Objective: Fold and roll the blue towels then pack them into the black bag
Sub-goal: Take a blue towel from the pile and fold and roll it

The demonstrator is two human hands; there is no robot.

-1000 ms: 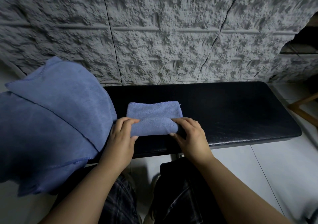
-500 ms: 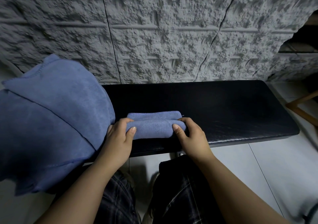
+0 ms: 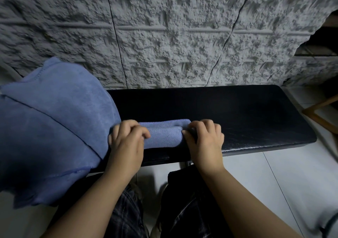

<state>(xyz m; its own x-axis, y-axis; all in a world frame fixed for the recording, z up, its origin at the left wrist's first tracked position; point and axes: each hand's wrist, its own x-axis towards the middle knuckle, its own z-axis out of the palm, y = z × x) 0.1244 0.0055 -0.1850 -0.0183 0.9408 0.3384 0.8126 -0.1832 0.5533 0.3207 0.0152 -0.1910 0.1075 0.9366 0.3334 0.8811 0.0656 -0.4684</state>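
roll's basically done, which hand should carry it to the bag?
Right, tentatively. Both hands grip the rolled towel, but the right hand is on the bare bench side; the left hand sits against the towel pile. No bag visible.

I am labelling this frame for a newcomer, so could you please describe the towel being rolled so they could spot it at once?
Find the long black bench along the textured grey wall. Near its front edge, left of the middle, lies a small blue towel roll, gripped at its ends by the left hand and the right hand. Unlike the big loose blue towels heaped to its left, it is a tight, compact cylinder.
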